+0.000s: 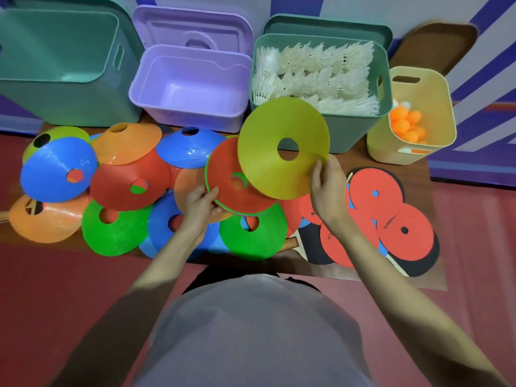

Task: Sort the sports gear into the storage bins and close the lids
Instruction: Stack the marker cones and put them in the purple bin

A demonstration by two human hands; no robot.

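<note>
Pinching a yellow cone (pixel 279 146) in the right hand (pixel 328 188), left hand (pixel 199 203) gripping a red-topped cone stack (pixel 237 180), above scattered cones.

The disc cones (pixel 131 185) look like thin, smooth plastic with a light gloss, and the yellow cone (pixel 268 163) reads more matt. The purple bin (pixel 192 88) beside them is smooth moulded plastic with a soft sheen. Right of that bin, the shuttlecocks (pixel 321 76) look feathery white, and the paddles (pixel 391 219) carry matt red rubber faces.
</note>
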